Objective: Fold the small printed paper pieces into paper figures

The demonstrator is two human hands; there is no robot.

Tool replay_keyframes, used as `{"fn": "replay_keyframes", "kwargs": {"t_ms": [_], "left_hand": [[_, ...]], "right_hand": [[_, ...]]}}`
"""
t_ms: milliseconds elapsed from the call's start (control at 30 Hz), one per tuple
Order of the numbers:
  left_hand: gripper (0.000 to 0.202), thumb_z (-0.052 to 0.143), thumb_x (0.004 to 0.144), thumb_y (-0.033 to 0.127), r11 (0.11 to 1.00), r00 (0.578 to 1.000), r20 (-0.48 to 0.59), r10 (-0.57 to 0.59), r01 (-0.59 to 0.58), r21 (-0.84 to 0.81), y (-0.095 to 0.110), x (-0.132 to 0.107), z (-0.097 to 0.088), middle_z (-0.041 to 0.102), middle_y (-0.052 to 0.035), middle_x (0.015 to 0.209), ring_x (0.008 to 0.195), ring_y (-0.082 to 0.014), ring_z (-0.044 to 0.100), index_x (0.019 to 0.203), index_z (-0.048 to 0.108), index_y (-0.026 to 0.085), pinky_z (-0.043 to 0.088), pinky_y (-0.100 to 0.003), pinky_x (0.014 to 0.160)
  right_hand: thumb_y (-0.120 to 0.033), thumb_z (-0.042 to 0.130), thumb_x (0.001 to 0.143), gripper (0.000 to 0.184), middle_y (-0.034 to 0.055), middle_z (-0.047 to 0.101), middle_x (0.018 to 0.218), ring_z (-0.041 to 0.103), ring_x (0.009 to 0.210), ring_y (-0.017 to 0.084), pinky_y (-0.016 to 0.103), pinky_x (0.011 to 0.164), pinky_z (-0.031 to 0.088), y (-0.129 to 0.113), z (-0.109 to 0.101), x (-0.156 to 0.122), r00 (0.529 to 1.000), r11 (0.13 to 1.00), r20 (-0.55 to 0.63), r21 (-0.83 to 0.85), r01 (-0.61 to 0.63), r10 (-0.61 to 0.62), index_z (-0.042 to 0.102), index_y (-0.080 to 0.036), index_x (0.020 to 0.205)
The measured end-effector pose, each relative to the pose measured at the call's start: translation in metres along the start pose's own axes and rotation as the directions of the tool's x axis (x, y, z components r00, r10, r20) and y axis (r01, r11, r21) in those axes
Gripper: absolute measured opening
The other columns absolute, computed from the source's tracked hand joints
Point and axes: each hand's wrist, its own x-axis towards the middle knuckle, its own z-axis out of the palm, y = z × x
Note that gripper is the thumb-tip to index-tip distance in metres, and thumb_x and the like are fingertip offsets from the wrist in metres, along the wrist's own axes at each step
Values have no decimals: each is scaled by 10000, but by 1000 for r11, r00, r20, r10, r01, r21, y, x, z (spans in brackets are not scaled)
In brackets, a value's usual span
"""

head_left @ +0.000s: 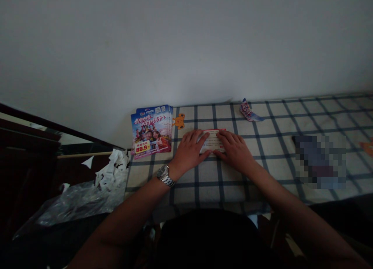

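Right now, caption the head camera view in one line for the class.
Left hand and right hand rest on a red-edged card on a checked tablecloth beside stacked leaflets.

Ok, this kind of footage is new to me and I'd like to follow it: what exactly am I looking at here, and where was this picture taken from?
This picture comes from a camera worn on a person's head, looking forward and down, so the arms are the wearer's own. No machine is involved. The left hand, with a steel wristwatch, and the right hand lie flat on a red-edged white card, pressing it down rather than gripping it. Beneath them is a blue-checked cloth. Beside the left hand lies a stack of colourful brochures marked 89.9, with a small orange cut-out next to it. Crumpled white paper and clear plastic sheeting lie past the cloth's edge. A pixelated patch hides something on the right.
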Motion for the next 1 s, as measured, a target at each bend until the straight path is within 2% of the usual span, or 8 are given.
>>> {"fn": "replay_keyframes", "kwargs": {"t_ms": [233,533,900,1000], "left_hand": [[646,595,1018,500,1000,1000,11,4,-4,-7,-2,1,1,484,-146,1532,1402,-346,461,1561,436,189,354,-514,1230],[633,542,1050,431,996,996,60,69,-66,-52,-15,-4,2,429,-145,1595,1468,-334,411,1617,362,214,342,-513,1248],[662,595,1016,452,997,997,45,61,-58,-50,-14,-1,-1,463,-147,1564,1443,-341,441,1596,397,201,364,-519,1239],[656,591,1018,431,997,997,42,65,-63,-46,-14,-2,-1,433,-147,1605,1470,-340,420,1597,397,193,343,-522,1255]], "right_hand": [[-510,613,998,604,190,570,1528,553,1339,369,506,1099,430,6,9,-1,1000,1000,-17,1,22,-22,531,-140,1468],[-470,631,989,600,185,563,1535,549,1343,369,515,1098,431,6,8,-1,999,999,-27,4,32,-31,517,-147,1482],[-466,615,994,602,200,564,1528,567,1321,386,537,1091,448,7,9,-2,999,999,-34,-4,41,-41,513,-147,1494],[-463,628,990,613,201,554,1540,556,1348,387,539,1104,454,7,8,-2,998,999,-31,-1,48,-48,513,-139,1497]]}}
